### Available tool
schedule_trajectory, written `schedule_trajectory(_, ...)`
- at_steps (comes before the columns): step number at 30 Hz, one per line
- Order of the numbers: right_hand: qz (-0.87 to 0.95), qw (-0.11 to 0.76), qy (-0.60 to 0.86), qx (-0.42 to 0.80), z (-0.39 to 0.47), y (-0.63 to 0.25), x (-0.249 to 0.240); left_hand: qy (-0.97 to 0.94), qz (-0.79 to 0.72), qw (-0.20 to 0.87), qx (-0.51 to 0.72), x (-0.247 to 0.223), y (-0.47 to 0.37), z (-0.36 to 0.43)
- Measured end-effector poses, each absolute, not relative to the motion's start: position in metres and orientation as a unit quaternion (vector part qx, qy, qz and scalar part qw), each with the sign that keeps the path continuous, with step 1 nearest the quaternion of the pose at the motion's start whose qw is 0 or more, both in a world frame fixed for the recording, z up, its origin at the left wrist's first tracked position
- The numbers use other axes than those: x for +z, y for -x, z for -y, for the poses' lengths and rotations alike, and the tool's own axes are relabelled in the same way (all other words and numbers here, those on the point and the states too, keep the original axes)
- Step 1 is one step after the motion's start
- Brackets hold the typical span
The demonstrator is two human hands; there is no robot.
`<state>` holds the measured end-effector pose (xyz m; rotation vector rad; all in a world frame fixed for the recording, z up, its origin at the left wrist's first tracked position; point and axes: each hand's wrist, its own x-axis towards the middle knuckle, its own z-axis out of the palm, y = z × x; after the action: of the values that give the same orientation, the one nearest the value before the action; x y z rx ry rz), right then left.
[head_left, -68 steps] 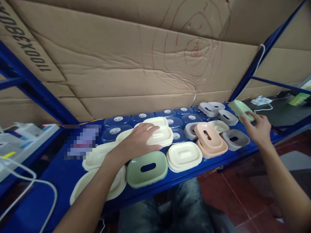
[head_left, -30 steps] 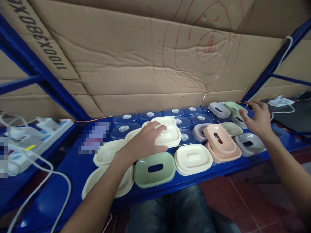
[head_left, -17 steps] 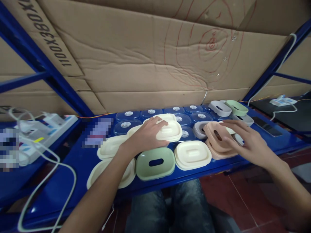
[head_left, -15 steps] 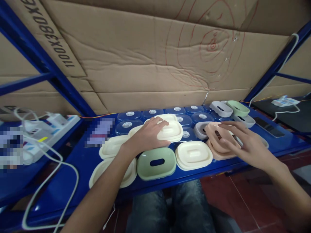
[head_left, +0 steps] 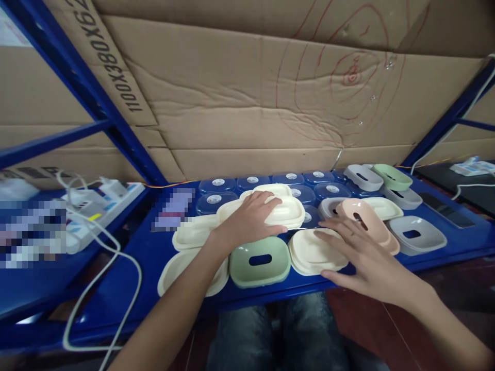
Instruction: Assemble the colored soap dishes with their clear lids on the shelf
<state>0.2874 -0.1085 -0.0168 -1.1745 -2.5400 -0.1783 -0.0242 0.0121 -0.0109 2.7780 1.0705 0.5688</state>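
My left hand [head_left: 253, 219] lies with fingers spread over a stack of cream lids [head_left: 292, 212], touching its top. Just below it is a green tray with an oval slot [head_left: 242, 268]. My right hand [head_left: 358, 255] has its fingers apart over another cream lid stack [head_left: 307, 250], the fingertips reaching its top; nothing is gripped in it. Beyond those fingers lies a peach slotted tray [head_left: 359, 211] on another peach piece. More cream pieces [head_left: 195, 232] sit left of my left hand, partly covered by my forearm.
Blue-looking clear containers with round labels [head_left: 288, 179] line the back. Grey trays [head_left: 417, 234] and a green one [head_left: 392, 176] stand right, near a dark phone [head_left: 446, 208]. Power strips and a white cable [head_left: 135, 273] are left. Cardboard [head_left: 216, 103] backs the blue table.
My right hand has moved left from the peach trays to the cream lid stack. My left hand stays on its stack. The view has shifted slightly left.
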Motion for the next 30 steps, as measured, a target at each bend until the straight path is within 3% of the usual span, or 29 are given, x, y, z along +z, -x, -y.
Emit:
schedule_trajectory(7, 0.905, 0.173, 0.383, -0.066, 0.112, -0.255, -0.032, -0.903, -0.356, 0.047, 0.236, 0.001, 0.025, -0.007)
schedule_trajectory(13, 0.910, 0.209, 0.346, -0.095, 0.115, -0.239, -0.035, -0.865, -0.331, 0.065, 0.372, 0.046, 0.038, 0.008)
schedule_trajectory(20, 0.900, 0.288, 0.303, -0.122, 0.118, -0.225, -0.046, -0.811, -0.333, -0.018, 0.481, 0.086, 0.074, 0.051)
schedule_trajectory(24, 0.889, 0.335, 0.286, -0.127, 0.119, -0.220, -0.057, -0.801, -0.414, -0.067, 0.426, 0.059, 0.094, 0.079)
schedule_trajectory(30, 0.868, 0.364, 0.296, -0.163, 0.116, -0.218, -0.067, -0.802, -0.477, -0.111, 0.341, -0.019, 0.122, 0.113)
